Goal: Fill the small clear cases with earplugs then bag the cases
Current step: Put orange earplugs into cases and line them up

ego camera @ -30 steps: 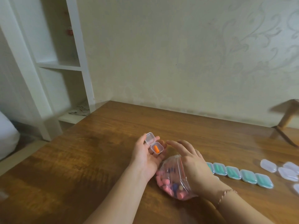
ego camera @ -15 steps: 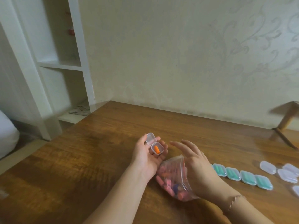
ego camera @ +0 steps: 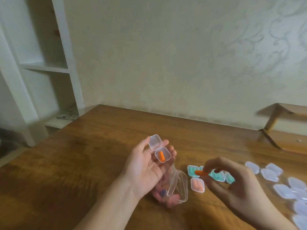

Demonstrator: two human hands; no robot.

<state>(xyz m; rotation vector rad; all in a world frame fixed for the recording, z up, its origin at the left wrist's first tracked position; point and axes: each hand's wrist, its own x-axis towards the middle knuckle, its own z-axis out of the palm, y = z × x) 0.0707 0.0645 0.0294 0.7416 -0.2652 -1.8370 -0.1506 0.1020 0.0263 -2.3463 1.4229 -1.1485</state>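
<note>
Head view. The left hand (ego camera: pixel 146 168), palm up above the wooden table (ego camera: pixel 86 163), cradles an open clear case (ego camera: pixel 160 151) on its fingers; one orange earplug (ego camera: pixel 161 156) lies in the base, and the lid is hinged back. The right hand (ego camera: pixel 235 185) pinches a second orange earplug (ego camera: pixel 201 173) between thumb and fingertips, apart from the case. A plastic bag of earplugs (ego camera: pixel 174 188) lies below the left hand. Closed filled cases (ego camera: pixel 197 185) and empty cases (ego camera: pixel 272 173) lie to the right.

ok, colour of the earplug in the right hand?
Orange earplug, pinched by the right hand; head view.
</note>
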